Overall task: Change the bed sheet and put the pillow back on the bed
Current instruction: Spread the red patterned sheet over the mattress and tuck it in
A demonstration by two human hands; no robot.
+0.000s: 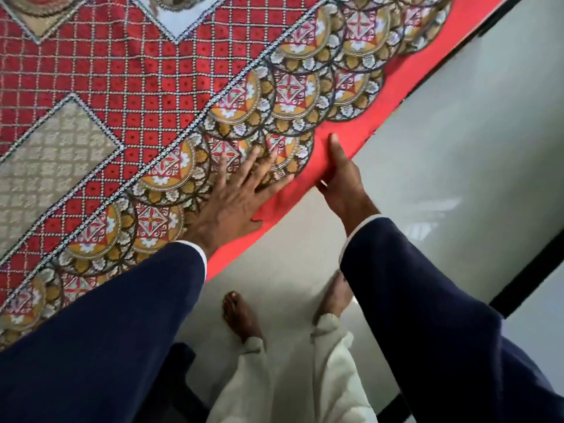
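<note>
A red patterned bed sheet point(146, 96) with round floral medallions and a plain red border covers the bed across the upper left. My left hand point(235, 196) lies flat on the medallion band near the bed's edge, fingers spread and straight. My right hand point(338, 172) grips the sheet's red edge at the side of the bed, thumb on top and fingers curled underneath. No pillow is in view.
The pale glossy floor point(442, 154) runs along the bed's side, crossed by dark lines at the right. My bare feet point(241, 315) and cream trousers stand close to the bed edge. Dark blue sleeves fill the lower corners.
</note>
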